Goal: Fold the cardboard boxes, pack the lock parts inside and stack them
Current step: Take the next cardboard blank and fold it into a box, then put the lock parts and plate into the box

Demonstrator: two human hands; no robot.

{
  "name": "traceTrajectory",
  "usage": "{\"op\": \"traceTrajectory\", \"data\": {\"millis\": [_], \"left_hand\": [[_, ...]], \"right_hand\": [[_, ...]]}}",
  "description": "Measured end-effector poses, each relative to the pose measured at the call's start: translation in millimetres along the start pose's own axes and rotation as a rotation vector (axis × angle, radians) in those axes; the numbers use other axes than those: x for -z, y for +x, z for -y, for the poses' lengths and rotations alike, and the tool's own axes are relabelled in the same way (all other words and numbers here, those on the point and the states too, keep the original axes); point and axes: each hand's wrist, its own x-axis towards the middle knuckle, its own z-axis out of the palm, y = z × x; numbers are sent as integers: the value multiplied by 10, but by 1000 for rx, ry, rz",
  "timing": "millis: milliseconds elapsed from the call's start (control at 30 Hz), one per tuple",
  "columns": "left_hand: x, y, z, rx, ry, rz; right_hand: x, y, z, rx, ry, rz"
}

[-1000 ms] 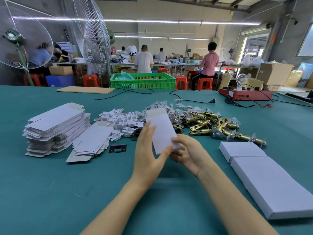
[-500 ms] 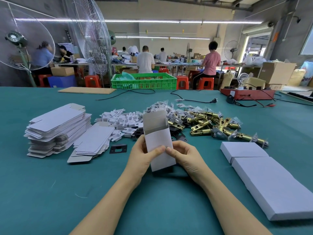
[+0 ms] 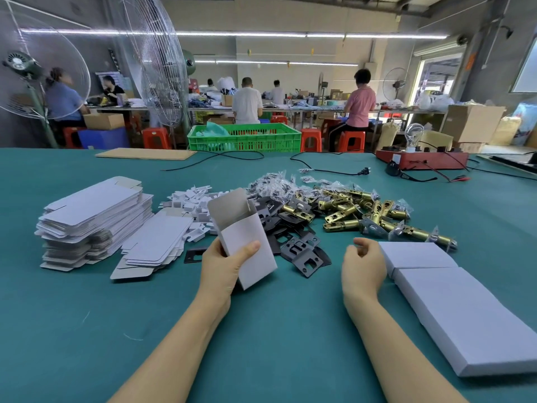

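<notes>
Left hand (image 3: 225, 264) grips a small white cardboard box (image 3: 242, 238) from its left side, thumb laid across the front panel, holding it tilted above the green table (image 3: 87, 330). Its top flap stands open, showing a grey-brown inside (the far end points toward the parts heap). Right hand (image 3: 363, 266) hangs apart from it, fingers loosely curled, holding nothing, just beside the finished white boxes (image 3: 453, 301) lying flat along the right. Behind the held box sit black strike plates (image 3: 302, 254), brass latch bolts (image 3: 363, 216), white plastic pieces (image 3: 189, 202) and small bagged items too blurred to name. Flat box blanks (image 3: 93, 219) are stacked at left. The left palm and fingers behind the box are hidden, and the box's interior cannot be made out.
</notes>
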Motion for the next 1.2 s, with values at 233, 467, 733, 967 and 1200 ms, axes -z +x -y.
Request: {"op": "traceTrajectory", "data": {"millis": [233, 467, 733, 967, 1200], "left_hand": [[-48, -49, 34, -72, 130, 96], [-61, -59, 42, -101, 168, 144], [-61, -63, 35, -98, 164, 169], [-89, -81, 31, -79, 150, 202], [-119, -103, 24, -46, 167, 278]], "right_hand": [[-99, -126, -32, 370, -596, 368], [-127, -132, -63, 406, -670, 486], [-77, -47, -20, 136, -59, 247], [-29, 49, 80, -249, 583, 321], [16, 62, 173, -543, 1034, 508]]}}
